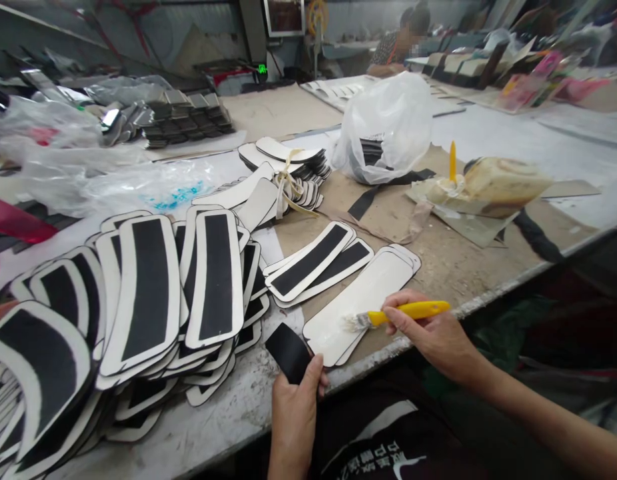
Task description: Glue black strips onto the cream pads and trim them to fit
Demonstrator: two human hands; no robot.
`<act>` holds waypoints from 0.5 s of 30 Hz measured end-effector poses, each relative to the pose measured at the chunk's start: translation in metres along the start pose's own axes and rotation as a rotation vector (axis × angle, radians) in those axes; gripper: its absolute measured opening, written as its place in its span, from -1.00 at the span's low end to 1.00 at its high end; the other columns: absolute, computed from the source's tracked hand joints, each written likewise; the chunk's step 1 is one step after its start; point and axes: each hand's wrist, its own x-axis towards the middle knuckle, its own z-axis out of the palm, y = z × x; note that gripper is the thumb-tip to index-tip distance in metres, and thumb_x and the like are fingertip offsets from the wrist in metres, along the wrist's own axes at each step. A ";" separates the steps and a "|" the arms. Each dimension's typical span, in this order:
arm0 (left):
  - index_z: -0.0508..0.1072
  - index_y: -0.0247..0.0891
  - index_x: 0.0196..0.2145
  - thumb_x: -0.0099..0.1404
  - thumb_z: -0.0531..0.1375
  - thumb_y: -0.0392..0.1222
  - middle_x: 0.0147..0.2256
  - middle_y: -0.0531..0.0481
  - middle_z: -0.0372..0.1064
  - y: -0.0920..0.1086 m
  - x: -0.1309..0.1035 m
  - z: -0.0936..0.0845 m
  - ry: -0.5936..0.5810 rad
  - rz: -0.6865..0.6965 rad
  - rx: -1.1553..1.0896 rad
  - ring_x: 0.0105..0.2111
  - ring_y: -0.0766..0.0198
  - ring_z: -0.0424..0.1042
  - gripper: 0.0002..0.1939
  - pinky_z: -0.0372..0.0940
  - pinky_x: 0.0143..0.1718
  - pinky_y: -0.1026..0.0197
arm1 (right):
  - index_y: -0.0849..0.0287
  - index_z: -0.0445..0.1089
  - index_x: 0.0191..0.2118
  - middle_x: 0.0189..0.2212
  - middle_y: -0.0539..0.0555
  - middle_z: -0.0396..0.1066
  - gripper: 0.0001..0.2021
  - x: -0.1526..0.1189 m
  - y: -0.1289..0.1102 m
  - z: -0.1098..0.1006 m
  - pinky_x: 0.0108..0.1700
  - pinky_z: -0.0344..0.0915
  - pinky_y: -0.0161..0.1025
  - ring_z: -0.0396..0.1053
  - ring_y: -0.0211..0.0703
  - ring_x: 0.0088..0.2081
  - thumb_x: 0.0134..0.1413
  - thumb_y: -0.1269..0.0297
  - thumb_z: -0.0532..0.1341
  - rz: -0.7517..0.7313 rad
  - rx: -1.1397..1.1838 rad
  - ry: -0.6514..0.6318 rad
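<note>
The right hand (pixel 426 327) pinches the yellow handle of a paintbrush (pixel 423 308) between thumb and fingers. The brush's whitish, clumped bristles (pixel 356 323) rest on the near part of a blank panel (pixel 361 293), which serves as the reference for all positions. The panel is white, smooth, elongated and round-cornered, with wet-looking gloss near the bristles; edges of similar pieces project from beneath it. The left hand (pixel 294 403), just beside the panel's near-left corner, pinches a matte black strip (pixel 287 352) of thin, slightly bowed material between thumb and fingers.

Just left of the panel, overlapping white pieces (pixel 311 260) carry black strips inside pale borders. Farther left stands a large fanned stack (pixel 143 293) of the same curved form. Beyond the panel, to the left, lies a bundle (pixel 258 193) bound with a cream tie (pixel 287 180); directly beyond is a crumpled translucent plastic bag (pixel 393 120) containing dark pieces. Beyond and to the right is an amber, residue-caked container (pixel 506 180) beside an upright yellow handle (pixel 453 161).
</note>
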 end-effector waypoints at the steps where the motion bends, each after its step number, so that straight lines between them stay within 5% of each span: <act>1: 0.38 -0.33 -0.44 0.01 0.31 0.01 -0.67 0.11 0.30 -0.001 0.000 0.000 0.014 0.006 0.000 -0.64 0.37 0.20 -0.66 0.12 -0.56 0.31 | 0.14 0.35 -0.35 -0.44 0.03 0.38 -0.86 0.002 0.002 -0.006 -0.35 0.33 -0.27 0.37 -0.19 -0.43 0.13 0.20 0.16 -0.073 -0.086 0.048; 7: 0.39 -0.34 -0.44 -0.02 0.32 0.03 -0.69 0.10 0.31 -0.001 -0.001 0.002 0.058 0.004 0.017 -0.65 0.35 0.19 -0.64 0.12 -0.56 0.28 | 0.11 0.36 -0.23 -0.29 0.11 0.40 -0.89 0.012 0.006 -0.035 -0.09 0.32 -0.12 0.37 -0.07 -0.19 0.15 0.40 0.12 -0.502 -0.485 0.109; 11: 0.40 -0.34 -0.44 -0.03 0.32 0.03 -0.69 0.10 0.31 0.001 -0.002 0.004 0.066 0.002 0.018 -0.65 0.33 0.20 -0.63 0.12 -0.55 0.26 | 0.15 0.37 -0.20 -0.28 0.15 0.40 -0.85 -0.002 0.008 -0.019 -0.16 0.37 -0.13 0.36 -0.07 -0.21 0.15 0.45 0.10 -0.590 -0.608 -0.060; 15: 0.39 -0.33 -0.44 -0.04 0.32 0.05 -0.70 0.11 0.30 0.001 -0.002 0.004 0.071 -0.008 0.036 -0.64 0.33 0.19 -0.63 0.12 -0.54 0.26 | 0.15 0.33 -0.16 -0.30 0.13 0.40 -0.83 -0.019 -0.004 -0.002 -0.21 0.38 -0.25 0.37 -0.15 -0.24 0.15 0.47 0.09 -0.563 -0.388 -0.230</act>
